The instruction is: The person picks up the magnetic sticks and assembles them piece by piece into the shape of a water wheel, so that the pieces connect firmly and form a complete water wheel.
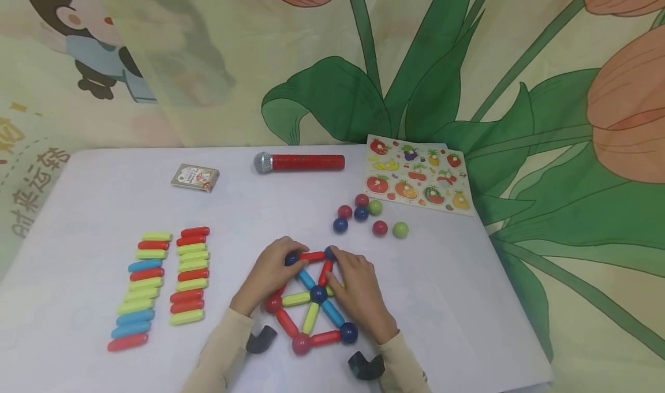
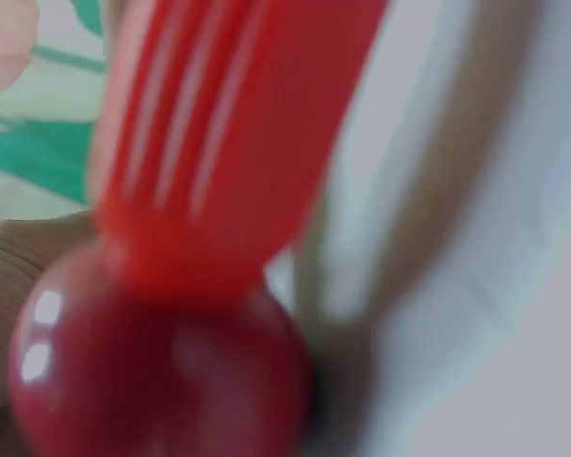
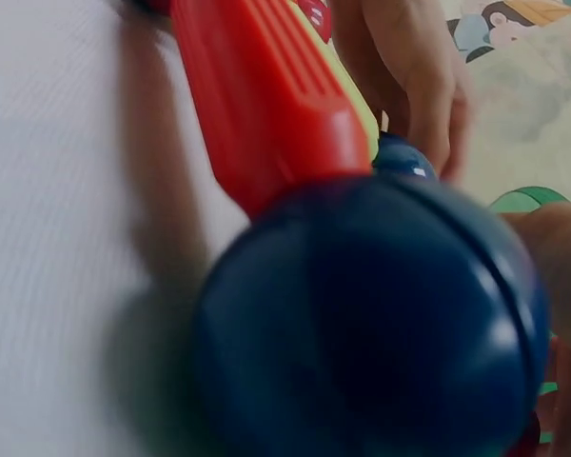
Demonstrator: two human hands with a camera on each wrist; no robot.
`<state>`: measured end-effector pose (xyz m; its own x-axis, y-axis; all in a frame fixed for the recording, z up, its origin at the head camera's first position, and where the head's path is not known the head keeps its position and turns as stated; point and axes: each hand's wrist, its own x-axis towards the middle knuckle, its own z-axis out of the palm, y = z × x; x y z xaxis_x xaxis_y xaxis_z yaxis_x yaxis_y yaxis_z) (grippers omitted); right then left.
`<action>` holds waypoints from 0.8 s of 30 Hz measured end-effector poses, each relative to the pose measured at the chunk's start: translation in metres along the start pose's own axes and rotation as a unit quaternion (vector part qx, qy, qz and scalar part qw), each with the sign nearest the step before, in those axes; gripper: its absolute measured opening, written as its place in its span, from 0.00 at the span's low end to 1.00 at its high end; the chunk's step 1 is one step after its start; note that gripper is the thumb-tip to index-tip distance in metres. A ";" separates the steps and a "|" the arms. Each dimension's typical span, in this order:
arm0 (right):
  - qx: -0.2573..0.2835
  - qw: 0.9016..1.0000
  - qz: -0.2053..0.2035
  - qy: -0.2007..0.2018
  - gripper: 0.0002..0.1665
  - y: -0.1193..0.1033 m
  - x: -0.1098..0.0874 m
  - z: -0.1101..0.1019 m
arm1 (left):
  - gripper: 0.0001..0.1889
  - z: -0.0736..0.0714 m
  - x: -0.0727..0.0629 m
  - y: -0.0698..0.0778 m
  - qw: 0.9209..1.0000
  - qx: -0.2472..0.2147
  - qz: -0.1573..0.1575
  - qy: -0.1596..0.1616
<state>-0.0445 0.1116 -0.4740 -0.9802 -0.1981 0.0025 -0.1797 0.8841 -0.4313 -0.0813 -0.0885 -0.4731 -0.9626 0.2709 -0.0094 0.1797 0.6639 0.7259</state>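
- The left hand (image 1: pixel 276 267) has its thumb and fingers clamped on a dark blue corner ball (image 1: pixel 291 259)
- The right hand (image 1: pixel 361 292) touches another blue corner ball (image 1: pixel 329 253), its thumb beside a red rod (image 1: pixel 325 272); whether it grips cannot be told
- Between both hands, the wheel-like frame (image 1: pixel 309 319) of rods and balls is on the white table (image 1: pixel 441 306), a blue hub ball (image 1: pixel 318 294) at its middle
- Beyond the right hand are loose balls (image 1: pixel 361 213) in red, blue and green
- Left of the frame, coloured rods (image 1: pixel 189 275) lie in two columns
- Farther back are a small box (image 1: pixel 195 177), a red microphone (image 1: pixel 306 162) and a fruit board (image 1: pixel 418 179)
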 end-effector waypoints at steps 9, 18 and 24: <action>0.037 0.999 -0.012 0.015 0.31 0.009 -0.007 0.000 | 0.19 -0.033 -0.053 -0.033 0.994 -0.032 -0.055 0.090; 0.017 0.983 -0.136 0.119 0.18 0.012 -0.030 -0.003 | 0.17 -0.085 -0.147 -0.067 0.968 0.066 -0.188 0.152; 0.038 0.976 -0.164 0.138 0.15 0.007 -0.035 0.001 | 0.21 -0.089 -0.175 -0.079 0.963 0.103 -0.216 0.126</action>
<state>-0.0118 0.1244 -0.4783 -0.8578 -0.3342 0.3906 -0.4915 0.7557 -0.4328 0.0542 -0.2508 -0.4676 -0.9705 -0.2225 -0.0932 -0.2370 0.8081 0.5393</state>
